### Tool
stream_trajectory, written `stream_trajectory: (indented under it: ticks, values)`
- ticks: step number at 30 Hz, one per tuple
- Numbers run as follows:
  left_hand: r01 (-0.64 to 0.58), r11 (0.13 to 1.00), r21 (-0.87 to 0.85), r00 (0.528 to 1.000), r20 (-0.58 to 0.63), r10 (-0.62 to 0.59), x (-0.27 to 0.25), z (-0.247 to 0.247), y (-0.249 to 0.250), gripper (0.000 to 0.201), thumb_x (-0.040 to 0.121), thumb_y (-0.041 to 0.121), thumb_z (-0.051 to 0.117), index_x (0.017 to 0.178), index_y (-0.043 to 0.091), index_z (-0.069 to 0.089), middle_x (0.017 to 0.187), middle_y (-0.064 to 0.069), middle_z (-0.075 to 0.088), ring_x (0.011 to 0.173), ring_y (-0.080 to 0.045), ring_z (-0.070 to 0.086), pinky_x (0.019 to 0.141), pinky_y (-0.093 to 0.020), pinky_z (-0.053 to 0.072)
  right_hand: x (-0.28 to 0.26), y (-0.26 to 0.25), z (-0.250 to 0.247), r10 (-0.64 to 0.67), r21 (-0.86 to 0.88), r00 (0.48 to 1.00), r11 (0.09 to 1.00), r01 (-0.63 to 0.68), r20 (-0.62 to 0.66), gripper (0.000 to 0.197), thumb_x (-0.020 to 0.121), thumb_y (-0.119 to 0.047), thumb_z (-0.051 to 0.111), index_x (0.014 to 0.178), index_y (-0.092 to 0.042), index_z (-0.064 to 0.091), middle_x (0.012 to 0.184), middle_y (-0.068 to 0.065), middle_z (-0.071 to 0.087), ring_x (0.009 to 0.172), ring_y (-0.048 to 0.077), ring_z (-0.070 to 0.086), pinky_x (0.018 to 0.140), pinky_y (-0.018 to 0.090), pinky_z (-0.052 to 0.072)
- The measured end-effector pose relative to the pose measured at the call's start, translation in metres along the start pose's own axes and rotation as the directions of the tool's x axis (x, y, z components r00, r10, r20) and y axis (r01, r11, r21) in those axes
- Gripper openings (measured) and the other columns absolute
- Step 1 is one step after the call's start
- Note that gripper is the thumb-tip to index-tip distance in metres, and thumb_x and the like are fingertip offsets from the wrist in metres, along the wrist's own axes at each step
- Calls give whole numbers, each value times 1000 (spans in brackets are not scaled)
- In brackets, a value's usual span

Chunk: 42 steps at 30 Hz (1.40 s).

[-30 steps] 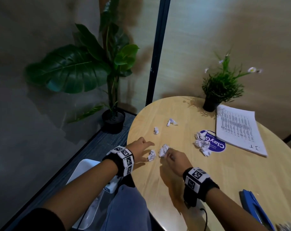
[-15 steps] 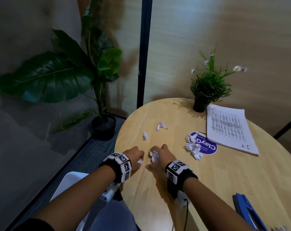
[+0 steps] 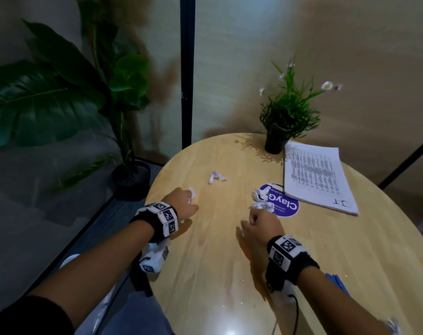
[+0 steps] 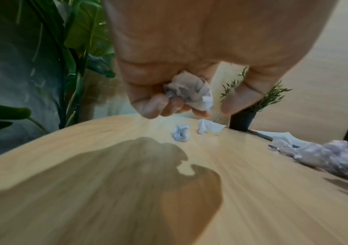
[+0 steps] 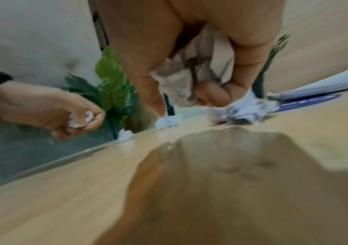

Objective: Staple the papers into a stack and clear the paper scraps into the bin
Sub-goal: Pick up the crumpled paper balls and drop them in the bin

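Observation:
My left hand (image 3: 185, 205) hovers over the round wooden table (image 3: 326, 250) with its fingers curled round a crumpled paper scrap (image 4: 189, 90). Just beyond it lies a small scrap (image 3: 192, 192), and a twisted scrap (image 3: 215, 177) farther back. My right hand (image 3: 261, 222) grips a larger crumpled scrap (image 5: 181, 82) close to a pile of scraps (image 3: 262, 201) on a blue round sticker (image 3: 281, 200). The stapled paper stack (image 3: 316, 177) lies at the back right. A blue stapler (image 3: 337, 282) peeks out behind my right forearm.
A small potted plant (image 3: 286, 117) stands on the table beside the paper stack. A large leafy floor plant (image 3: 89, 97) is left of the table. A white bin (image 3: 69, 259) shows on the floor below my left forearm. A dark post (image 3: 187, 68) rises behind the table.
Both hands closed on the two near scraps and lifted them. The left hand then moved forward towards the small scrap, the right hand moved right towards the pile on the sticker.

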<state>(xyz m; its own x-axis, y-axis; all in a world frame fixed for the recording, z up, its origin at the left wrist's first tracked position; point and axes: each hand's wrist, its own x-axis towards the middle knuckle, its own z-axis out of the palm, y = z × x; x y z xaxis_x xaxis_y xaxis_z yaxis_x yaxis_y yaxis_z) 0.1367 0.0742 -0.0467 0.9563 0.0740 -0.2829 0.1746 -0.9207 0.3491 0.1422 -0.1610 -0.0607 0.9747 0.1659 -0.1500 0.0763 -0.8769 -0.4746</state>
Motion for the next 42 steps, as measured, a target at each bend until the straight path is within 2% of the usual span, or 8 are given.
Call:
stream_trajectory:
  ticks: [3, 9, 16, 23, 27, 34, 38, 42]
  values:
    - [34, 999, -9, 999, -21, -35, 12, -2, 1, 20, 89, 25, 50, 100, 13, 61, 114, -13, 60, 108, -32, 58, 84, -33, 46, 4, 20, -24, 105, 21, 989, 994, -103, -100, 23, 83, -31, 63, 81, -20, 42, 81, 4, 60, 80, 27, 58, 67, 28, 41]
    - [59, 990, -128, 982, -173, -81, 28, 2, 2, 16, 91, 14, 49, 106, 10, 51, 109, -15, 65, 93, -35, 61, 76, -38, 49, 13, 32, -40, 210, -12, 978, 978, -210, -13, 77, 72, -48, 73, 130, -19, 32, 119, 6, 60, 108, 28, 59, 84, 34, 47]
    - [56, 996, -75, 991, -117, -64, 35, 6, 2, 49, 75, 34, 64, 115, 20, 40, 98, -8, 50, 78, -28, 53, 66, -31, 41, 18, 25, -34, 196, -165, 975, 970, -178, 102, 38, 82, -37, 63, 112, -16, 52, 111, 5, 63, 94, 20, 59, 84, 29, 48]
    - [84, 995, -54, 996, -32, -86, 30, 10, -1, 20, 91, 28, 53, 90, 13, 39, 72, -2, 46, 72, -26, 47, 65, -28, 35, 4, 33, -23, 302, -42, 947, 953, -299, 104, 38, 79, -39, 63, 106, -15, 51, 93, 0, 56, 85, 16, 54, 73, 26, 43]
    - [35, 996, 76, 997, 62, -40, 16, 11, -7, 20, 95, 29, 45, 83, 14, 40, 87, -9, 55, 83, -29, 54, 67, -29, 35, -9, 18, -11, 271, 26, 941, 959, -282, 204, 45, 73, -46, 65, 106, -16, 56, 108, 3, 65, 97, 21, 60, 87, 32, 49]
    - [32, 999, 38, 999, 21, -32, -57, -22, -56, 32, 97, 29, 44, 68, 20, 35, 72, 1, 42, 95, -30, 56, 68, -25, 30, -28, -63, 3, -31, 45, 971, 999, 21, 237, 40, 75, -51, 67, 94, -21, 50, 105, 3, 64, 98, 24, 61, 79, 27, 43]
    - [98, 995, 29, 994, 36, -99, -109, -23, -104, 20, 97, 32, 44, 90, 14, 49, 93, -9, 53, 93, -27, 56, 70, -25, 31, -36, -125, 21, -252, 88, 888, 968, 236, 384, 33, 76, -46, 70, 90, -24, 49, 85, -5, 52, 86, 19, 53, 72, 26, 38]
    - [213, 976, -45, 977, 41, -211, -153, -10, -153, 25, 93, 36, 51, 76, 20, 44, 80, 1, 50, 84, -17, 48, 71, -23, 34, -40, -183, 51, -412, 54, 751, 891, 451, 516, 28, 80, -37, 70, 90, -17, 54, 90, 4, 56, 85, 18, 50, 73, 26, 37]
